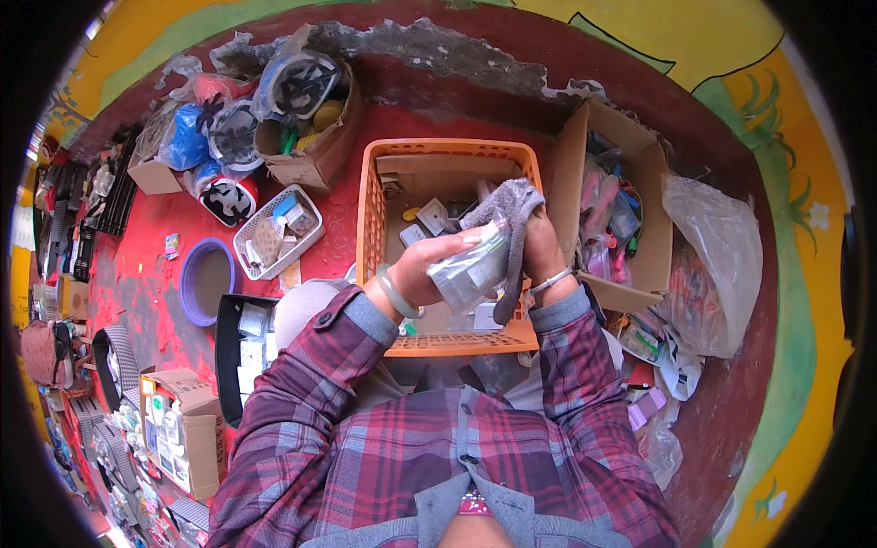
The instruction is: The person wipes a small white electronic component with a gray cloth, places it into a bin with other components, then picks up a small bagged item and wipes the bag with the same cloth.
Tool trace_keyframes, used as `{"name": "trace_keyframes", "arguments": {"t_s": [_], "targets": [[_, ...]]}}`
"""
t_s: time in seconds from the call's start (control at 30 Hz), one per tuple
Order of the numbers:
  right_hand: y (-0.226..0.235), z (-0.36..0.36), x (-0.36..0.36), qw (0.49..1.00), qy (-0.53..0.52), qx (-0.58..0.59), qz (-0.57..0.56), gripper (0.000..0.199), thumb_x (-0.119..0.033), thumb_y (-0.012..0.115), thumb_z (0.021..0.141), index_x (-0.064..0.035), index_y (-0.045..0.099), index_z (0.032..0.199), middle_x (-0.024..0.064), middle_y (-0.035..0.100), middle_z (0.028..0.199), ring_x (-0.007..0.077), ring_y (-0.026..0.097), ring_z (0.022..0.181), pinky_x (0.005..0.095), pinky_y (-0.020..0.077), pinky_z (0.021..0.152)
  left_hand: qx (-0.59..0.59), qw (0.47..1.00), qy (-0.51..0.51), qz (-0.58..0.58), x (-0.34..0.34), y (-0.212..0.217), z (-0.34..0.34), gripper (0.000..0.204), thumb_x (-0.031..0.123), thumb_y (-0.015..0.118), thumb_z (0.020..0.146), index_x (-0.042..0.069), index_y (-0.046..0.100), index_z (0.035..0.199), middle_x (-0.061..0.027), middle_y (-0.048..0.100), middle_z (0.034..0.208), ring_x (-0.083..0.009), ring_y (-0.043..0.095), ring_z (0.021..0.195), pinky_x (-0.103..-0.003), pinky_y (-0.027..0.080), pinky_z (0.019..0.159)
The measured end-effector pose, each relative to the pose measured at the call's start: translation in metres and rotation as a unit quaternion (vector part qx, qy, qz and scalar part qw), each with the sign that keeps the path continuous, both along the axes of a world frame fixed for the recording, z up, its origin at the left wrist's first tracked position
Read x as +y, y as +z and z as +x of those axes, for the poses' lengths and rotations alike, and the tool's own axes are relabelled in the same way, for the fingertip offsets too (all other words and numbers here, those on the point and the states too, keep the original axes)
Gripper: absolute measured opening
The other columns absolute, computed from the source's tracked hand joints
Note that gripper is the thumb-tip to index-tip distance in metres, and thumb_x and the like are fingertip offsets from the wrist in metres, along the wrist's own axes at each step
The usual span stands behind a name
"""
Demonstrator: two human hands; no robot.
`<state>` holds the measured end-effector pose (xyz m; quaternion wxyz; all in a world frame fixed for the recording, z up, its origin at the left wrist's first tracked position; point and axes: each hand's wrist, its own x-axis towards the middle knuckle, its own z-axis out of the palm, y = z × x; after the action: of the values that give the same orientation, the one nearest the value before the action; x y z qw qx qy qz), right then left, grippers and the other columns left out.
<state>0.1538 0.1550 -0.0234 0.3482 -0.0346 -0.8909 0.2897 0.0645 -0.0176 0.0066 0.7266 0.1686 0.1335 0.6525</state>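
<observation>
My left hand is closed on a clear plastic packet with something pale and greenish inside. A grey cloth is gripped in my right hand; one strip of it hangs down beside the packet, and another part lies behind it. Both hands are over an orange plastic basket. Inside the basket, partly hidden by my hands, are a white box, a small yellow item and other small pieces on a cardboard lining.
Right of the basket stands an open cardboard box of packaged goods, beside a large clear plastic bag. On the left are a white basket, a purple basin and a black tray. Another carton holds bagged items near the wall.
</observation>
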Motion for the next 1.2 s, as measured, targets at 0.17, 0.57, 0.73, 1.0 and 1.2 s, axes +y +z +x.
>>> {"name": "trace_keyframes", "arguments": {"t_s": [0.17,0.57,0.73,1.0,1.2], "targets": [[0.01,0.001,-0.003,0.725,0.014,-0.005,-0.688,0.027,-0.028,0.05,0.09,-0.0052,0.057,0.102,0.0058,0.058,0.093,0.0141,0.056,0.081,0.0267,0.0469,0.072,-0.151,0.98,0.122,0.037,-0.002,0.019,-0.009,0.054,0.033,0.04,0.09,0.007,0.032,0.137,-0.0181,0.037,0.138,-0.0361,0.04,0.123,-0.057,0.032,0.098],[0.032,-0.002,-0.023,0.742,0.197,0.085,-0.635,0.044,-0.013,0.06,0.085,-0.0068,0.044,0.125,0.0052,0.051,0.119,0.0173,0.053,0.104,0.0289,0.0456,0.088,-0.129,0.962,0.238,0.023,0.007,0.016,-0.012,0.063,0.023,0.059,0.076,0.007,0.037,0.133,-0.0162,0.044,0.131,-0.031,0.046,0.117,-0.044,0.033,0.102],[-0.003,-0.012,-0.064,0.897,0.139,-0.069,-0.413,0.054,-0.023,0.064,0.079,-0.008,0.043,0.127,0.0108,0.049,0.123,0.0269,0.045,0.115,0.0362,0.0302,0.102,-0.156,0.952,0.257,-0.049,0.019,-0.005,-0.003,0.041,0.021,0.048,0.086,-0.001,0.049,0.12,-0.0168,0.055,0.119,-0.0306,0.052,0.111,-0.043,0.034,0.102],[0.021,-0.006,-0.083,0.982,0.148,-0.096,-0.07,0.06,-0.018,0.069,0.074,-0.0079,0.042,0.128,0.0101,0.047,0.126,0.023,0.044,0.115,0.0312,0.03,0.102,-0.11,0.938,0.328,-0.035,0.008,-0.011,-0.023,0.034,0.022,0.044,0.087,-0.004,0.057,0.106,-0.0167,0.063,0.102,-0.0307,0.061,0.093,-0.041,0.046,0.09],[0.031,0.0,-0.089,0.948,0.216,-0.143,-0.186,0.059,-0.016,0.069,0.074,-0.0079,0.043,0.126,0.0105,0.05,0.121,0.024,0.049,0.11,0.0324,0.0373,0.096,-0.124,0.928,0.345,-0.067,0.001,0.011,-0.036,0.042,0.026,0.046,0.084,-0.004,0.052,0.114,-0.018,0.061,0.107,-0.0314,0.06,0.097,-0.042,0.045,0.091]]}}
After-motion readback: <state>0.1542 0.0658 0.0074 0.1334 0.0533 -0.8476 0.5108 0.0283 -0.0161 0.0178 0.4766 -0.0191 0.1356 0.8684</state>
